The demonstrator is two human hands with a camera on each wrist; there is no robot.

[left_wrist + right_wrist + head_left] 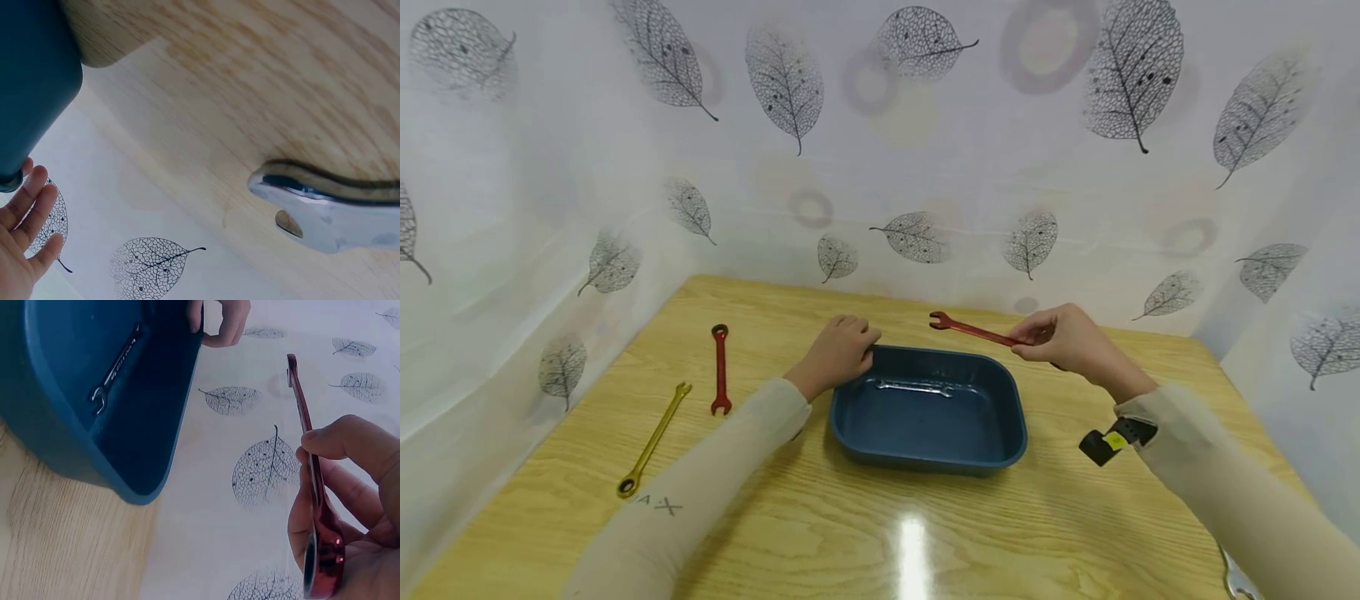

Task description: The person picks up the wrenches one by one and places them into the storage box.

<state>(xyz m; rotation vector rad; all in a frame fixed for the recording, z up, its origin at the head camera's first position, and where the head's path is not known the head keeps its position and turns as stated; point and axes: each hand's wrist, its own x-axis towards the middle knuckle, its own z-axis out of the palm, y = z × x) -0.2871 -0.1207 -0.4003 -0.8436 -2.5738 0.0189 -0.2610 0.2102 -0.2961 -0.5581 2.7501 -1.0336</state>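
Note:
My left hand (841,354) grips the back left corner of a dark blue plastic basin (925,461), fingers at its rim. Off to the right of the basin, my right hand (1063,340) pinches a red wrench (973,331) between thumb and fingers. Its open-ended head points left, above the basin's back right part in the head view. The right wrist view shows the ring end of this red wrench (325,556) by the palm. A silver wrench (913,388) lies on the basin's floor along the back wall.
Left of the basin, a second red wrench (721,371) and a gold wrench (653,442) lie on the wooden table (820,542). A silver metal piece (1238,575) shows at the lower right, beside the right sleeve. Leaf-patterned cloth (880,175) hangs behind the table.

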